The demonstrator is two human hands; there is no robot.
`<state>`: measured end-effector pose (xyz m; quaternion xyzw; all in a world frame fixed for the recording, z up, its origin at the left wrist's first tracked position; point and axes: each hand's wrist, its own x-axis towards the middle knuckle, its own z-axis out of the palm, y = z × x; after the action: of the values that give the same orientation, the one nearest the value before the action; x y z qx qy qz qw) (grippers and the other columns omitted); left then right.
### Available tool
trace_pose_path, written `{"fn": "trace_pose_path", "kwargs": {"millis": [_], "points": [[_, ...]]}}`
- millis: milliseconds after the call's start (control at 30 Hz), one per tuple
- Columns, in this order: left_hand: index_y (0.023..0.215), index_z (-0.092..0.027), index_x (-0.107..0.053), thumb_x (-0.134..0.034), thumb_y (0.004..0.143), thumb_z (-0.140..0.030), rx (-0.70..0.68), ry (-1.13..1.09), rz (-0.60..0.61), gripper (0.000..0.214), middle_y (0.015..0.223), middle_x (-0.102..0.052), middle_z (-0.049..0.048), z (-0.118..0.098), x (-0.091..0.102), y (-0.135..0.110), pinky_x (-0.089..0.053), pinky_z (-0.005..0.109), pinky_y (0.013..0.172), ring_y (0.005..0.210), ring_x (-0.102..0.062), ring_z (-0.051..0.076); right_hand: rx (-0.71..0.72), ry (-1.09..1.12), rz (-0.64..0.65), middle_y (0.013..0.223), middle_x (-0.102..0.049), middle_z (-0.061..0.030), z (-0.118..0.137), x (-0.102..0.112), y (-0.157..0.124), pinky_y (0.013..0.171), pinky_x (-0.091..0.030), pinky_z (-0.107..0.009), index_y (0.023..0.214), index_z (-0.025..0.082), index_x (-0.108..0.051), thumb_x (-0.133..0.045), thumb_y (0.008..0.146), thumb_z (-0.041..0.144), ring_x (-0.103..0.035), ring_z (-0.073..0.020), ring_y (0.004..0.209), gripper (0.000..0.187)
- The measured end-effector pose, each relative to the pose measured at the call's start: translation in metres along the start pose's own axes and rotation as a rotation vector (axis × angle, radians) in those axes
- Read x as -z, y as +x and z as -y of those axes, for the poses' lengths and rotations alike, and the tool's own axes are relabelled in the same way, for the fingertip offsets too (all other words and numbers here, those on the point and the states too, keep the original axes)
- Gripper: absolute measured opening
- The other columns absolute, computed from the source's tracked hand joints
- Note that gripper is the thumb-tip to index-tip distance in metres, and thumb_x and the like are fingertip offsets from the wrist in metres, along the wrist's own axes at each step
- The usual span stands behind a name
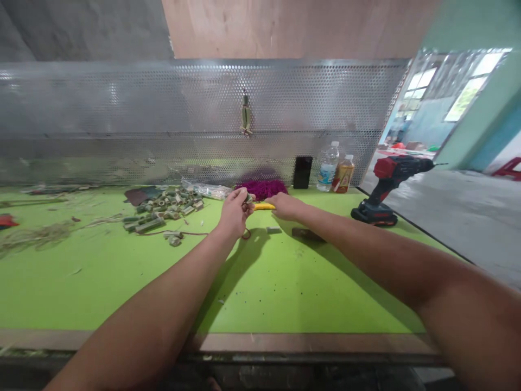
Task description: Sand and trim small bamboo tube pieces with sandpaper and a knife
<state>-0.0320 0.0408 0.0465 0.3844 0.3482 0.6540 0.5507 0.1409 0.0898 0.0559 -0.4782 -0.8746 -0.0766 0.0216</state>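
Observation:
My left hand is closed, pinching a small greenish bamboo piece between thumb and fingers. A dark red cord runs along the table towards that hand and loops below it. My right hand reaches over the table, its fingers together on the right end of a slim yellow tool; they cover that end, and its kind cannot be made out. Just in front lies a short bamboo tube. Behind both hands sits a bundle of purple thread.
Many cut bamboo tubes lie heaped on the left of the green table. A dark block lies under my right forearm. A black phone, water bottle, tea bottle and cordless drill stand right. A bamboo figure hangs behind.

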Motion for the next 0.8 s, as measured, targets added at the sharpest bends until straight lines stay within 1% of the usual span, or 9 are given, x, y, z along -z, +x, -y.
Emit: {"fn": "trace_pose_path", "kwargs": {"millis": [100,200,333,467,533,567,667,733,800], "points": [[0.095,-0.019,-0.053,-0.064,0.085,-0.029,-0.038,0.005,0.022,0.018,0.079,-0.066,0.0001,0.001,0.002,0.000,-0.043,0.018,0.052,0.052,-0.054,0.006,-0.041,-0.041,0.012,0.114,-0.069,-0.0180,0.007,-0.010,0.033,0.078,-0.046,-0.035,0.126,0.018,-0.063,-0.047,0.091,0.018,-0.064,-0.0271,0.097,0.038],[0.094,-0.018,-0.053,-0.065,0.083,-0.028,-0.067,0.016,0.050,0.019,0.077,-0.067,0.0003,0.003,0.005,0.000,-0.043,0.019,0.053,0.052,-0.054,0.006,-0.069,-0.071,0.028,0.107,-0.071,-0.0183,0.010,-0.019,0.046,0.079,-0.046,-0.035,0.118,0.017,-0.067,-0.049,0.092,0.019,-0.064,-0.0269,0.094,0.032],[0.087,-0.019,-0.049,-0.066,0.079,-0.026,-0.129,0.011,0.034,0.020,0.075,-0.066,-0.0005,0.002,0.007,0.002,-0.042,0.019,0.051,0.051,-0.053,0.006,-0.040,-0.119,-0.045,0.110,-0.067,-0.0196,0.008,-0.011,0.037,0.082,-0.044,-0.035,0.106,0.013,-0.071,-0.057,0.085,0.015,-0.060,-0.0291,0.102,0.026],[0.098,-0.021,-0.050,-0.059,0.082,-0.024,-0.123,0.022,0.040,0.019,0.077,-0.064,-0.0016,-0.001,0.007,0.002,-0.044,0.021,0.051,0.053,-0.056,0.008,-0.032,-0.124,-0.166,0.115,-0.062,-0.0154,-0.006,0.017,0.005,0.078,-0.044,-0.032,0.107,0.016,-0.069,-0.055,0.088,0.021,-0.059,-0.0251,0.100,0.024],[0.101,-0.020,-0.053,-0.057,0.082,-0.022,-0.013,0.094,0.124,0.020,0.076,-0.061,-0.0013,-0.001,0.005,0.000,-0.047,0.024,0.053,0.056,-0.058,0.010,-0.035,-0.094,-0.239,0.117,-0.061,-0.0116,-0.013,0.030,-0.019,0.077,-0.045,-0.030,0.112,0.019,-0.065,-0.049,0.093,0.028,-0.059,-0.0217,0.097,0.026],[0.099,-0.019,-0.055,-0.057,0.081,-0.022,0.061,0.143,0.192,0.018,0.075,-0.059,-0.0011,-0.001,0.004,-0.003,-0.048,0.024,0.054,0.057,-0.058,0.010,-0.001,-0.007,-0.344,0.115,-0.062,-0.0102,-0.015,0.035,-0.032,0.078,-0.045,-0.030,0.110,0.020,-0.065,-0.048,0.094,0.028,-0.059,-0.0205,0.095,0.025],[0.092,-0.016,-0.059,-0.061,0.084,-0.038,0.249,0.293,0.452,0.023,0.070,-0.054,-0.0014,0.000,-0.005,-0.018,-0.045,0.023,0.051,0.055,-0.053,0.009,0.219,0.237,-0.525,0.111,-0.064,-0.0101,-0.012,0.039,-0.073,0.089,-0.046,-0.032,0.105,0.019,-0.064,-0.047,0.092,0.019,-0.058,-0.0208,0.105,0.022],[0.088,-0.016,-0.060,-0.060,0.084,-0.055,0.289,0.388,0.622,0.039,0.069,-0.053,-0.0012,-0.001,-0.012,-0.031,-0.040,0.021,0.048,0.053,-0.048,0.008,0.295,0.322,-0.558,0.117,-0.063,-0.0126,-0.004,0.034,-0.096,0.095,-0.046,-0.035,0.104,0.018,-0.065,-0.046,0.090,0.014,-0.056,-0.0229,0.114,0.024],[0.079,-0.015,-0.058,-0.061,0.080,-0.063,0.281,0.490,0.739,0.047,0.066,-0.053,-0.0007,-0.003,-0.018,-0.045,-0.037,0.020,0.047,0.051,-0.044,0.007,0.291,0.339,-0.522,0.124,-0.061,-0.0146,0.006,0.025,-0.114,0.094,-0.049,-0.039,0.104,0.018,-0.066,-0.053,0.085,0.012,-0.057,-0.0256,0.114,0.023]]}}
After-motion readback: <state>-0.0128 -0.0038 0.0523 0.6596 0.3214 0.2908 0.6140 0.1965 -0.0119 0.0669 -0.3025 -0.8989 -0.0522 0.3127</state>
